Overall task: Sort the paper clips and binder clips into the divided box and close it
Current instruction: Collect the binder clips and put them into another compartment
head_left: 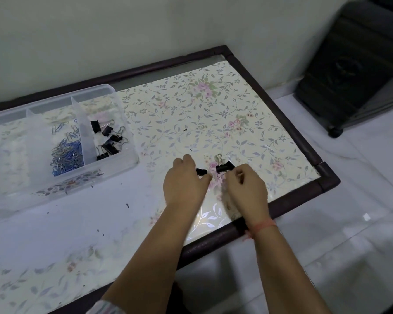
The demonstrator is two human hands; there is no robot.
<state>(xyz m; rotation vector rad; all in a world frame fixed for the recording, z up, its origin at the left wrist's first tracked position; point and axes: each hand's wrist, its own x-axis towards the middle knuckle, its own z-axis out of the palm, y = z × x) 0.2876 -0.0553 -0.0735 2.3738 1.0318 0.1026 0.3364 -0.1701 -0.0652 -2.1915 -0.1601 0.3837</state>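
My left hand (186,184) is down on the table (327,180), fingers curled over a small black binder clip (201,171) whose end pokes out past my knuckles; whether I truly grip it or only cover it, I cannot tell. My right hand (245,186) is bunched just beside it, fingertips pinched at a larger black binder clip (224,167) with its silver wire handle standing up at the far side; the fingers touch the clip's near edge, though a firm hold is not clear. A red thread (262,226) circles my right wrist. Well off to my left sits the clear divided box (123,109), open. Its middle compartment holds a heap of blue and silver paper clips (66,155), and the compartment to the right of that holds several black binder clips (107,141). The leftmost compartment is washed out by glare. The floral table cover (213,109) shows leaves and pink roses. I can read no writing or brand on the box, the clips or anything around them.
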